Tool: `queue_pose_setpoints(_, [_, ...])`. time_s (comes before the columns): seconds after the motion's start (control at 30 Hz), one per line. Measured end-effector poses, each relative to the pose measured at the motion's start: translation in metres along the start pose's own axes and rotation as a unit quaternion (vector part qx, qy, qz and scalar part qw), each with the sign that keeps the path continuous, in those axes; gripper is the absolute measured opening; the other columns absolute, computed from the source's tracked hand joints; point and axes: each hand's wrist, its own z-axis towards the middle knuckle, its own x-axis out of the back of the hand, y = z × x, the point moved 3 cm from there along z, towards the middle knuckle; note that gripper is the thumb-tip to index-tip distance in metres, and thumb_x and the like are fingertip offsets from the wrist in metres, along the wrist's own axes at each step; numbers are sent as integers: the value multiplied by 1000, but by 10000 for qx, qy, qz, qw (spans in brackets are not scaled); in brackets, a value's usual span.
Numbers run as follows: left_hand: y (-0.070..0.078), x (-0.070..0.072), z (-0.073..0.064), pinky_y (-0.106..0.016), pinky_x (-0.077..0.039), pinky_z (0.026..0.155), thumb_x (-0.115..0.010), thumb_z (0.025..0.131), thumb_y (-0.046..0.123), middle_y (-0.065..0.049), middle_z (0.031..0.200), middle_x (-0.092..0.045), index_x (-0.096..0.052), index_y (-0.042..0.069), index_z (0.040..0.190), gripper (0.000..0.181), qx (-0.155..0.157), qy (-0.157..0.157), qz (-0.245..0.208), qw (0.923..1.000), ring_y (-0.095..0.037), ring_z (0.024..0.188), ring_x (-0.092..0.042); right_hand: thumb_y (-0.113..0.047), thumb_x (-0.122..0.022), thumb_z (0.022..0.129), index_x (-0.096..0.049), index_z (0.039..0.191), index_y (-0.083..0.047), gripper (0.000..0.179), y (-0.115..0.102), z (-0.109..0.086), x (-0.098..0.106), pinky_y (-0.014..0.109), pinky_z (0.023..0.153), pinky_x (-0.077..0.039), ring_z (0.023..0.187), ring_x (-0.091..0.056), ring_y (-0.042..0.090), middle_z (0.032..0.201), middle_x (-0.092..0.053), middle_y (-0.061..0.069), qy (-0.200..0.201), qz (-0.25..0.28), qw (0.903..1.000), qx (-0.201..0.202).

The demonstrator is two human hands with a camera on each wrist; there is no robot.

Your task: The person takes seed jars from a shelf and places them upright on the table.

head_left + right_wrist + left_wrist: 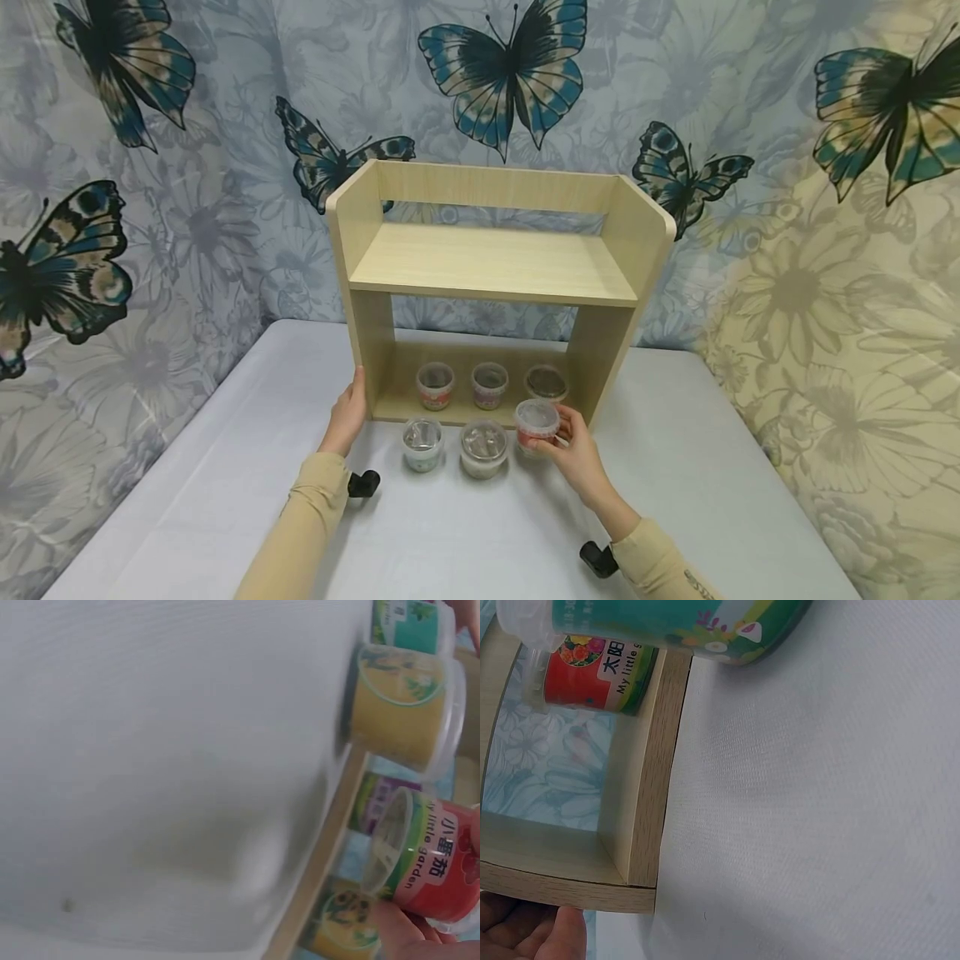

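Note:
My right hand [576, 454] pinches a small clear-lidded plastic cup [537, 419] by its side. In the right wrist view its label [442, 862] is red and green, reading "little garden", and its open-looking base faces the camera. The cup is raised at the front edge of the wooden shelf unit [495, 262], in front of a yellow-labelled cup [546, 382] on the lower shelf. My left hand [347, 412] rests against the outside of the left side panel, fingers straight along it; in the left wrist view, the thumb [568, 936] lies at the panel's edge.
On the lower shelf stand a red-labelled cup [435, 386] and a purple-labelled cup [490, 386]. On the white tablecloth [465, 550] before the unit are a teal-labelled cup [423, 444] and a larger yellow-labelled cup [483, 448]. Butterfly-patterned cloth [502, 75] hangs behind.

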Motion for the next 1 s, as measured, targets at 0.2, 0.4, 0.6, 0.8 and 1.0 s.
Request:
queue_pose_setpoints(0.2, [1, -1, 0, -52, -16, 108, -7, 87, 72, -26, 147, -20, -18, -3, 146, 96, -2, -3, 73, 10000, -43, 133, -16, -5, -76, 77, -35, 131, 3, 67, 10, -2, 2, 44, 96, -41, 116, -47, 36, 124, -50, 25, 118, -219, 9996, -142])
queue_pose_setpoints(0.4, [0, -1, 0, -53, -15, 108, -7, 87, 72, -25, 148, -19, -17, -2, 146, 96, 30, -13, 59, 10000, -42, 133, -15, -2, -77, 76, -38, 128, 3, 65, 16, -4, 2, 45, 93, -43, 113, -48, 37, 122, -48, 25, 73, -329, 9993, -186])
queue_pose_setpoints(0.6, [-1, -1, 0, -51, -15, 108, -8, 86, 73, -24, 148, -19, -17, -1, 146, 96, 45, 1, 45, 10000, -41, 134, -15, -3, -77, 75, -37, 129, 3, 67, 21, -6, 2, 45, 94, -42, 113, -48, 36, 122, -48, 25, 73, -334, 9991, -266])
queue_pose_setpoints(0.8, [0, -1, 0, -51, -14, 108, -8, 86, 73, -24, 149, -17, -16, -1, 147, 96, 46, -38, -13, 10000, -40, 135, -14, -2, -77, 76, -35, 129, 5, 68, 21, -9, 2, 46, 96, -40, 113, -47, 37, 122, -48, 27, 124, -374, 9989, -261])
queue_pose_setpoints(1.0, [0, -1, 1, -52, -15, 108, -8, 86, 73, -24, 148, -18, -17, -1, 146, 97, 60, -29, 19, 10000, -41, 134, -15, 2, -74, 77, -32, 130, 6, 67, 20, -11, 2, 49, 95, -40, 112, -46, 40, 122, -45, 28, -4, -367, 9991, -210])
